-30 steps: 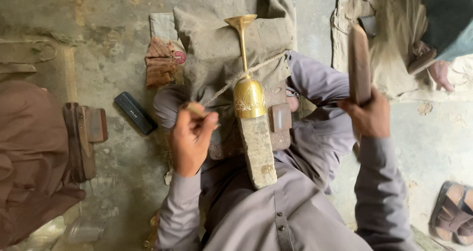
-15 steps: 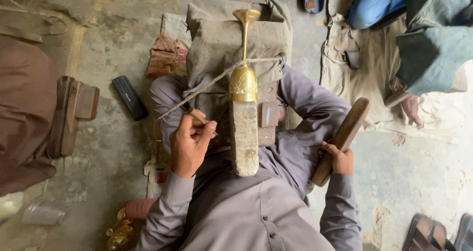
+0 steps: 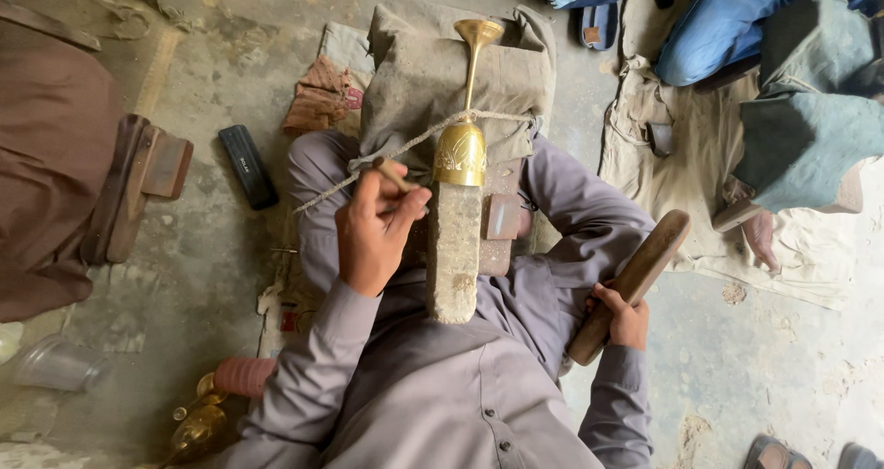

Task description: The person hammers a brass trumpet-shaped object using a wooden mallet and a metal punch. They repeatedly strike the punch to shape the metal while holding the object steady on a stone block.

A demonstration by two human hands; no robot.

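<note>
Engraving of a brass vessel [image 3: 460, 151], seated on the floor. The vessel, with a long flared neck, lies lengthwise along a pale stone-like block [image 3: 454, 253] on the person's lap, its neck pointing away onto a folded grey cushion [image 3: 419, 73], and a cord [image 3: 396, 149] lashes it down across the shoulder. The left hand [image 3: 373, 234] is closed round a small punch [image 3: 394, 174], tip set just beside the vessel's patterned band. The right hand [image 3: 622, 317] grips a wooden mallet [image 3: 635, 280], held low by the right knee, well apart from the punch. Judged from the band, some pattern is already cut; how much of the far side remains cannot be told. Room for movement: open concrete floor [image 3: 239, 55] to the left, holding a dark flat bar [image 3: 247, 165] and a wooden stand [image 3: 138, 188]; on the right a cloth [image 3: 681, 156] and another seated person's leg [image 3: 709, 41] lie near the mallet's swing.
</note>
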